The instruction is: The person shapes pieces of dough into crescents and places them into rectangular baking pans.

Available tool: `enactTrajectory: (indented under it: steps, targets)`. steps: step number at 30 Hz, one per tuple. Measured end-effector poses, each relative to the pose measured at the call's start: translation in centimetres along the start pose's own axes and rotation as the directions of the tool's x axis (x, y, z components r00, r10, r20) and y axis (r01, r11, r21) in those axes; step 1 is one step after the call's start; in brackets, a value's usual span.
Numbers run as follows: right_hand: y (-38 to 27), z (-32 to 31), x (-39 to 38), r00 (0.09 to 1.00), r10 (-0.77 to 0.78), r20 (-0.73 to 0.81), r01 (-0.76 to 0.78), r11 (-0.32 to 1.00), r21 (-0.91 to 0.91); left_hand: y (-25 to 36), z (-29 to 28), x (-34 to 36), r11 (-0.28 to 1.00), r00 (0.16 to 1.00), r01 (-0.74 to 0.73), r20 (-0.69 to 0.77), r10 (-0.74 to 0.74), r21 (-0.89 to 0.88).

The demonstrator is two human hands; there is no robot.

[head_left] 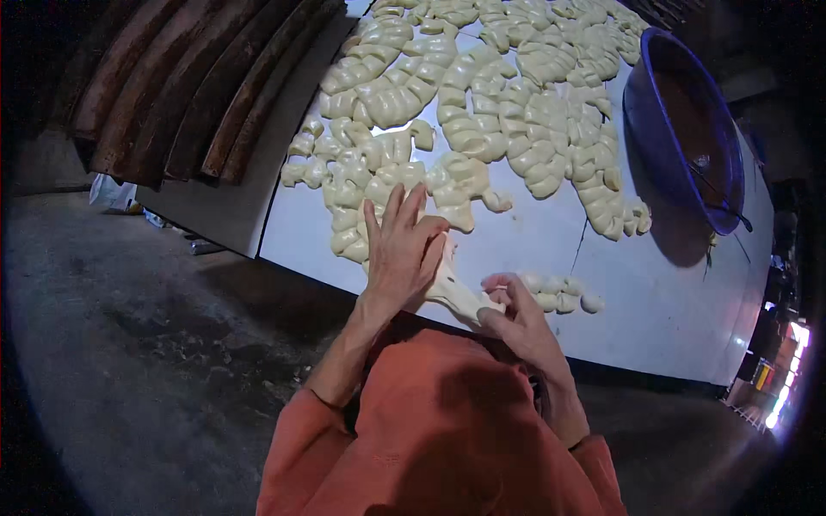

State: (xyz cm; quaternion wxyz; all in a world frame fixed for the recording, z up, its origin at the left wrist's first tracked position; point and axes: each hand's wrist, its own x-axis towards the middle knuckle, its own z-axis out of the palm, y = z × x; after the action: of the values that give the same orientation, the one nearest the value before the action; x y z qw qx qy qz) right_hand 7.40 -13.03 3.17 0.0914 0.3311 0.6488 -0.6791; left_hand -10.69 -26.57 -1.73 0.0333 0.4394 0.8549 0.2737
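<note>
A stretched strip of pale dough (456, 291) spans between my two hands at the near edge of the white table (538, 236). My left hand (397, 249) lies over the strip's far end with its fingers stretched out, next to a mass of glossy dough pieces (482, 99). My right hand (519, 316) is closed, with thumb and fingers pinching the strip's near end. Just beyond its knuckles sits a short row of small dough pieces (559, 293). What lies under my left palm is hidden.
A deep purple basin (632, 103) with brown contents and a thin-handled utensil (718, 193) stands at the right. Long dark curved troughs (185, 90) rest on a board at the far left. The table's front edge runs close to my body, above a dark floor (163, 344).
</note>
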Motion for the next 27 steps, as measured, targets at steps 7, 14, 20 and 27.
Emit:
enactTrajectory:
  steps: [7,14,20,27]
  targets:
    - [-1.5,0.9,1.2,0.981,-0.192,-0.032,0.169,0.922,-0.349,3.0,-3.7,-1.3,0.891,0.916,-0.074,0.323,0.239,-0.448]
    - [-2.0,0.3,1.2,0.984,-0.172,-0.055,0.164,0.979,-0.117,2.7,-1.8,-2.1,0.929,0.930,-0.121,0.288,0.230,-0.349]
    - [-1.7,-0.1,1.5,0.987,-0.159,0.006,0.155,0.950,-0.273,2.9,-2.0,-2.0,0.931,0.923,-0.144,0.293,0.249,-0.336]
    - [-1.2,0.0,1.2,0.954,-0.295,-0.049,0.277,0.934,-0.227,3.1,-0.2,-3.1,0.965,0.938,-0.171,0.266,0.221,-0.198]
